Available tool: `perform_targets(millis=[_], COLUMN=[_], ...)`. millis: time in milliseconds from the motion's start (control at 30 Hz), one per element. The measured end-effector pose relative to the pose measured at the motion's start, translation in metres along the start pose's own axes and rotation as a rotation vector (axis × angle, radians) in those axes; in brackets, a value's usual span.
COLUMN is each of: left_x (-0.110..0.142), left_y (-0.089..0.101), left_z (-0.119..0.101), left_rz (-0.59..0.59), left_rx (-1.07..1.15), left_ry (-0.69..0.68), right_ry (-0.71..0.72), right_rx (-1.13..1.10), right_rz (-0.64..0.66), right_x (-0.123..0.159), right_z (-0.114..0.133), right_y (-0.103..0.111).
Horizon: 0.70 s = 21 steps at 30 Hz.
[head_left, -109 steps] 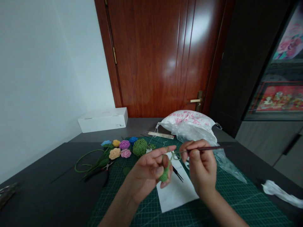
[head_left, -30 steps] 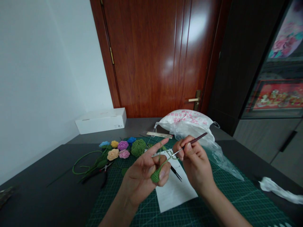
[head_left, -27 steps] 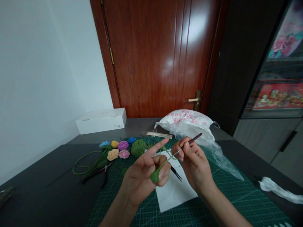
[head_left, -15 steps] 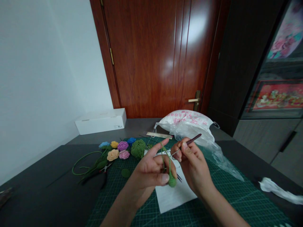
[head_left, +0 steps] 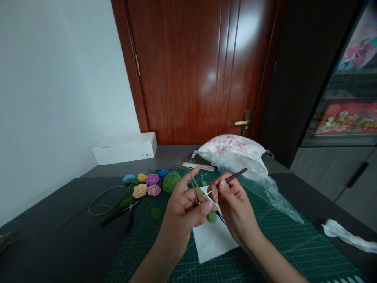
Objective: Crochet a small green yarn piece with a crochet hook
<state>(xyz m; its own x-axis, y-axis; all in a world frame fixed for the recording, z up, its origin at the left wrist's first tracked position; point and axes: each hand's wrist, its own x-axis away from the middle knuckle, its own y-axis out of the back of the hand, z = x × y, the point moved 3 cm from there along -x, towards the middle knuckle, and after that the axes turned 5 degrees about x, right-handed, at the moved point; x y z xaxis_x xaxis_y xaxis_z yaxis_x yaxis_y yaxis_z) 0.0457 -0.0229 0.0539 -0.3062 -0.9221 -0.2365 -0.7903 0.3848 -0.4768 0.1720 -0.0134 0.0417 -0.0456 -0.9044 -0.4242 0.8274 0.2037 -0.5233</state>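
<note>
My left hand (head_left: 188,208) pinches a small round green crochet piece (head_left: 211,217) between thumb and fingers. Green yarn runs from it up over the raised index finger. A crochet hook (head_left: 232,176) with a dark handle is gripped in my right hand (head_left: 235,200), its metal shaft pointing left. The hook's tip meets the yarn just above my left thumb; whether it sits inside a stitch I cannot make out. Behind my left hand lies a ball of green yarn (head_left: 171,182). Below both hands is a white sheet of paper (head_left: 212,243).
A green cutting mat (head_left: 279,243) covers the table's middle. Crocheted flowers (head_left: 140,191) and pliers (head_left: 129,210) lie left, near a green leaf piece (head_left: 156,213). Farther back are a white box (head_left: 125,149), a ruler (head_left: 198,166) and a white plastic bag (head_left: 235,151). Crumpled white material (head_left: 350,236) lies right.
The hook's tip has moved left and down to the yarn by my left thumb. The crochet piece has risen slightly, and my left index finger has shifted left.
</note>
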Motion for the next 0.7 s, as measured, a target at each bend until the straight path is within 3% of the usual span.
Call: perform_targets(millis=[367,567,700], left_x=[0.0,-0.002,-0.004], left_y=[-0.002,-0.001,0.002], left_z=[-0.002,-0.003,-0.004], left_rz=[0.185,0.199,0.142], left_rx=[0.188,0.298,0.174], left_ry=[0.085,0.075,0.066], right_ry=[0.175,0.099,0.004], right_rx=[0.108,-0.014,-0.039], right_rz=[0.012,0.023,0.037], right_x=[-0.002,-0.006,-0.004], right_z=[0.009,0.014,0.009], right_y=[0.005,0.0,-0.004])
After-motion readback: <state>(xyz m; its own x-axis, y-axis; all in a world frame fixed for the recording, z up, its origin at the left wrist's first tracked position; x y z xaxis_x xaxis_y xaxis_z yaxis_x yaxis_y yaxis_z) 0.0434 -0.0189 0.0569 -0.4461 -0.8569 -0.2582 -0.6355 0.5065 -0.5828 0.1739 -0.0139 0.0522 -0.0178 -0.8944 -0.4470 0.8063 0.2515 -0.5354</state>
